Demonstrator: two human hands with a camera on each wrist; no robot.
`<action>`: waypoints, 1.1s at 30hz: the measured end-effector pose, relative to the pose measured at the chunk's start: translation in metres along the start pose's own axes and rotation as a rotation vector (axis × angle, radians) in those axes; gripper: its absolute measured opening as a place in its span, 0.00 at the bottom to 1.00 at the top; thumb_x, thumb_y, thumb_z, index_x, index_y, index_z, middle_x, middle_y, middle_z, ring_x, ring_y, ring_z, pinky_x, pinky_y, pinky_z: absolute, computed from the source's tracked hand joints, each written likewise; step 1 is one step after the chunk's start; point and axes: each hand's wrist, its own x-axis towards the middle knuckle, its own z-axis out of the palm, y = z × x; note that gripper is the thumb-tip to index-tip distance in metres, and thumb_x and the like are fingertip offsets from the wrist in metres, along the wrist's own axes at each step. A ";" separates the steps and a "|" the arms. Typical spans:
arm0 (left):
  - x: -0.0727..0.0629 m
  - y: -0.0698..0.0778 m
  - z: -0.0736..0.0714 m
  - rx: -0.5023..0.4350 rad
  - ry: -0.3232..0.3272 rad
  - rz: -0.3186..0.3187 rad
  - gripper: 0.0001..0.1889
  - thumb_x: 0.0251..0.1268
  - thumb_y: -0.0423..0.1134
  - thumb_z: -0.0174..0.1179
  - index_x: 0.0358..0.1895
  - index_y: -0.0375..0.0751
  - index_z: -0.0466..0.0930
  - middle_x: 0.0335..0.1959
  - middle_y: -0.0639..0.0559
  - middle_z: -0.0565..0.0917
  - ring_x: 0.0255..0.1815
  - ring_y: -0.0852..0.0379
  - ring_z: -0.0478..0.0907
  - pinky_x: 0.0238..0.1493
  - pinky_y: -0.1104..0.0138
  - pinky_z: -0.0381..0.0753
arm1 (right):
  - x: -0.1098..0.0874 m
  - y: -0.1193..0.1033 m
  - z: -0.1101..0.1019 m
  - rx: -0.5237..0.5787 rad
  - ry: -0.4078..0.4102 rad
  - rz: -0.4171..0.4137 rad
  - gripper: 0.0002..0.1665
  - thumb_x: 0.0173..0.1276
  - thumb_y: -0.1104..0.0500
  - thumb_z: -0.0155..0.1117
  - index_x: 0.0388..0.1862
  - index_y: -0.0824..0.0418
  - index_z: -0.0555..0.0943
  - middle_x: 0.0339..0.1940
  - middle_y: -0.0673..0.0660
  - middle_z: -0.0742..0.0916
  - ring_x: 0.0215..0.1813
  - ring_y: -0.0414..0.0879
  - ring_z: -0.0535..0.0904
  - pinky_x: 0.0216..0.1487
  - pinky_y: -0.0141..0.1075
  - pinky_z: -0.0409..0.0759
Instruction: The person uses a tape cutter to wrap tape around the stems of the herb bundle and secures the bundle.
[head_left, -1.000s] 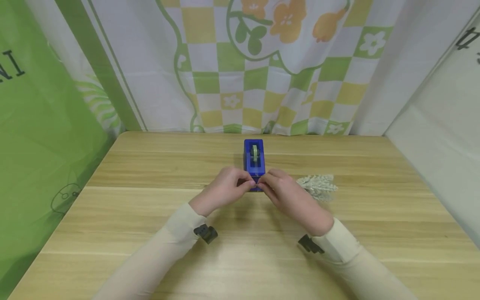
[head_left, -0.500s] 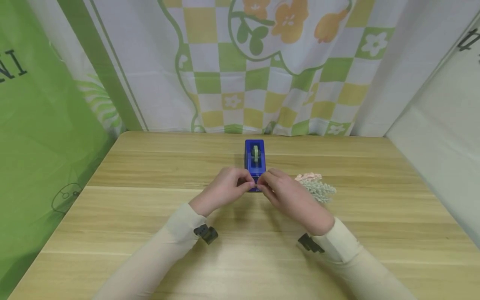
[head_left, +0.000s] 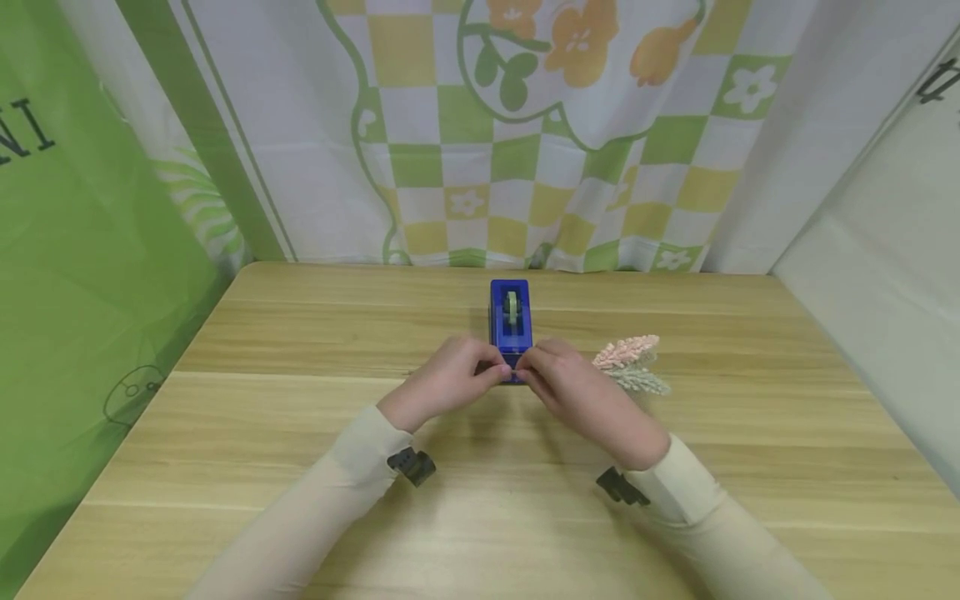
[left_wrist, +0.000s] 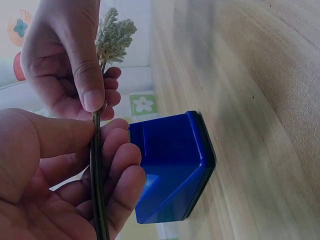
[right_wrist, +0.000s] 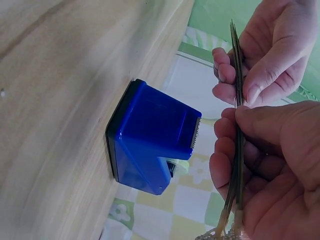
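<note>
My left hand (head_left: 453,377) and right hand (head_left: 583,396) meet side by side at the near end of a blue tape dispenser (head_left: 497,333). Between thumb and fingers, each pinches the same thin bundle of dark green stems (left_wrist: 96,165), seen also in the right wrist view as several slim stems (right_wrist: 239,120). Beyond the right hand, the bundle ends in a pink flower spray (head_left: 628,350) and a pale green one (head_left: 642,381). The bare stem ends stick out past the left hand. In the right wrist view, the dispenser's toothed cutter (right_wrist: 196,132) faces the hands.
A roll of tape (head_left: 512,307) sits in the dispenser. All of this is on a wooden table (head_left: 315,325), with a patterned curtain (head_left: 465,200) behind its far edge and a green cloth (head_left: 90,250) to the left.
The bundle has turned about its length: the pink spray, hidden a second ago, now shows above the pale green one. Both hands have stayed in nearly the same place.
</note>
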 end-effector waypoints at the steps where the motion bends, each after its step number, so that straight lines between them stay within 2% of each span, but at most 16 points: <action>1: 0.000 0.000 0.000 0.000 -0.005 0.000 0.13 0.80 0.37 0.58 0.41 0.34 0.89 0.32 0.44 0.88 0.26 0.62 0.71 0.29 0.73 0.71 | 0.000 0.000 0.000 0.001 0.000 0.002 0.06 0.78 0.62 0.64 0.40 0.62 0.85 0.38 0.54 0.88 0.40 0.42 0.80 0.42 0.36 0.85; 3: 0.001 0.000 0.000 -0.001 -0.006 0.001 0.13 0.80 0.38 0.57 0.41 0.34 0.89 0.31 0.43 0.87 0.24 0.62 0.69 0.28 0.73 0.69 | 0.000 0.000 0.000 -0.004 0.003 0.003 0.05 0.77 0.62 0.64 0.40 0.62 0.85 0.37 0.53 0.88 0.39 0.41 0.80 0.41 0.36 0.84; 7: 0.001 0.001 0.001 -0.012 0.015 -0.004 0.11 0.79 0.36 0.59 0.42 0.35 0.89 0.36 0.43 0.89 0.28 0.62 0.75 0.32 0.74 0.75 | 0.000 -0.002 -0.002 -0.017 -0.002 0.020 0.05 0.77 0.61 0.65 0.41 0.61 0.85 0.36 0.51 0.87 0.36 0.39 0.79 0.39 0.34 0.83; 12: 0.001 0.002 0.003 -0.018 0.045 -0.003 0.08 0.77 0.35 0.60 0.42 0.36 0.88 0.37 0.46 0.90 0.32 0.61 0.78 0.35 0.72 0.79 | 0.000 -0.004 -0.005 -0.005 -0.016 0.039 0.04 0.77 0.60 0.65 0.43 0.59 0.85 0.35 0.49 0.86 0.32 0.37 0.76 0.35 0.32 0.80; 19: 0.001 0.001 0.004 -0.009 0.069 0.008 0.07 0.76 0.35 0.61 0.41 0.36 0.88 0.36 0.47 0.89 0.31 0.61 0.78 0.34 0.73 0.78 | 0.002 -0.001 -0.006 0.055 -0.053 0.023 0.07 0.79 0.62 0.62 0.45 0.62 0.86 0.38 0.52 0.88 0.37 0.40 0.80 0.42 0.36 0.84; 23: 0.001 0.001 0.005 -0.012 0.073 0.011 0.07 0.75 0.34 0.62 0.40 0.36 0.88 0.36 0.46 0.90 0.32 0.61 0.78 0.36 0.72 0.79 | 0.003 0.000 -0.006 0.074 -0.063 0.022 0.09 0.80 0.62 0.60 0.46 0.63 0.86 0.40 0.54 0.90 0.40 0.41 0.83 0.45 0.38 0.86; 33: 0.001 0.002 0.004 -0.008 0.037 -0.002 0.08 0.76 0.36 0.62 0.41 0.36 0.89 0.38 0.46 0.90 0.33 0.61 0.80 0.37 0.72 0.80 | 0.003 0.004 -0.006 0.116 -0.086 0.031 0.06 0.79 0.63 0.61 0.42 0.62 0.84 0.37 0.53 0.87 0.36 0.39 0.77 0.41 0.36 0.82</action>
